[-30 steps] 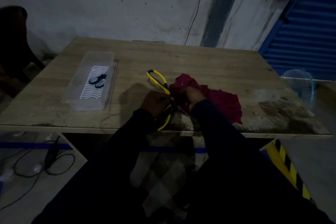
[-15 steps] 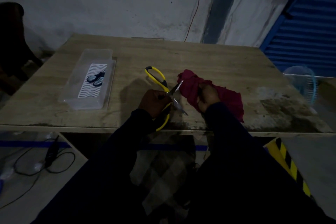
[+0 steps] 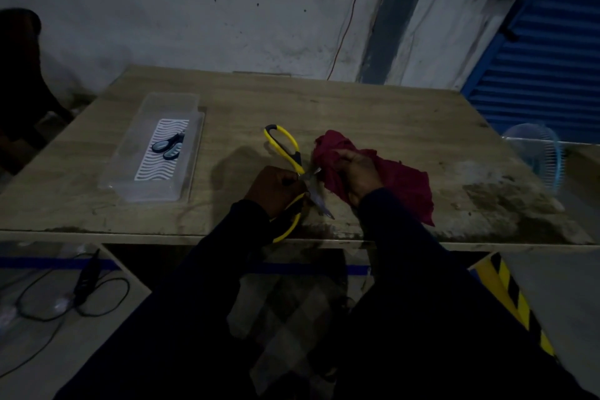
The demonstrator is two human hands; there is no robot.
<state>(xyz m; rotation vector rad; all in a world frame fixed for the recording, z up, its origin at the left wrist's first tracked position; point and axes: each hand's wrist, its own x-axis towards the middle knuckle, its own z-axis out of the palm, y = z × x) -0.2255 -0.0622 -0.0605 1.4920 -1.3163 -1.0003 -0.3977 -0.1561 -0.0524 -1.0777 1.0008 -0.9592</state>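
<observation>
Yellow-handled scissors (image 3: 285, 148) lie spread wide near the front edge of the wooden table (image 3: 357, 114). My left hand (image 3: 276, 188) grips their lower handle. One blade points at the cloth, the other toward the table's front edge. My right hand (image 3: 358, 172) holds a bunched dark red cloth (image 3: 406, 182) just right of the blades. The upper blade tip touches the cloth's bunched end.
A clear plastic tray (image 3: 130, 172) at the left holds a small dark tool (image 3: 168, 146) on a white wavy mat. A blue fan (image 3: 535, 153) stands off the right edge. Cables (image 3: 81, 289) lie on the floor at the left, a yellow-black striped edge (image 3: 516, 295) at the right.
The cloth-holding right hand first pulled away to the right of the blades, then moved back so the cloth meets the upper blade. The left hand kept the scissors spread.
</observation>
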